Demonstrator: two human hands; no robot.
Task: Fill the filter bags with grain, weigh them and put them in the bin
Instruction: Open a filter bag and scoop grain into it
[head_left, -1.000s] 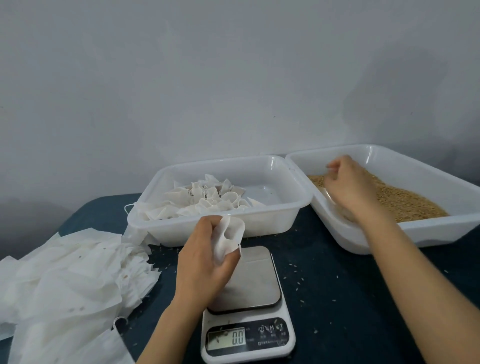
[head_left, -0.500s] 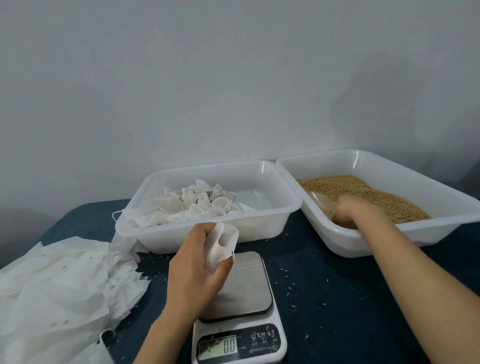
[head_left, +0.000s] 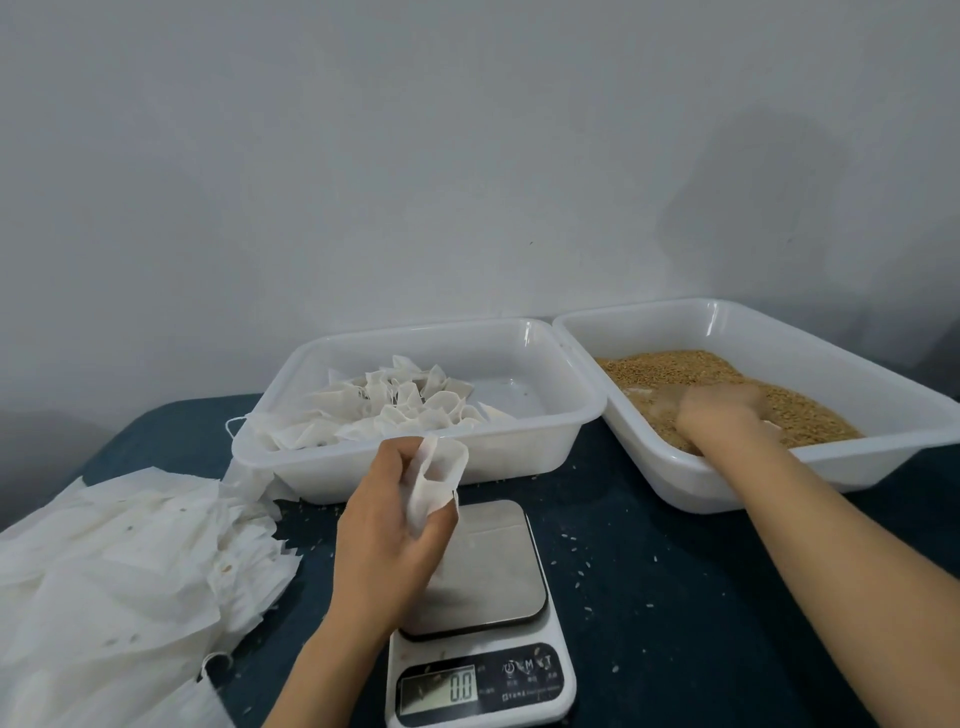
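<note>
Grips a filter bag (head_left: 434, 480) in the left hand (head_left: 384, 540), scale (head_left: 483, 571) just below. Buries right hand (head_left: 722, 415) in grain (head_left: 670, 366); grasp blurred, cannot tell.

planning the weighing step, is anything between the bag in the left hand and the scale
Nothing visible does. The left hand holds the bag close over the scale, whose plate lies bare.

My scale (head_left: 480, 644) shows 0.0 on its display (head_left: 438, 688). Beside that, one button carries an M and another a T. The small print under them is too tiny for me to read.
</note>
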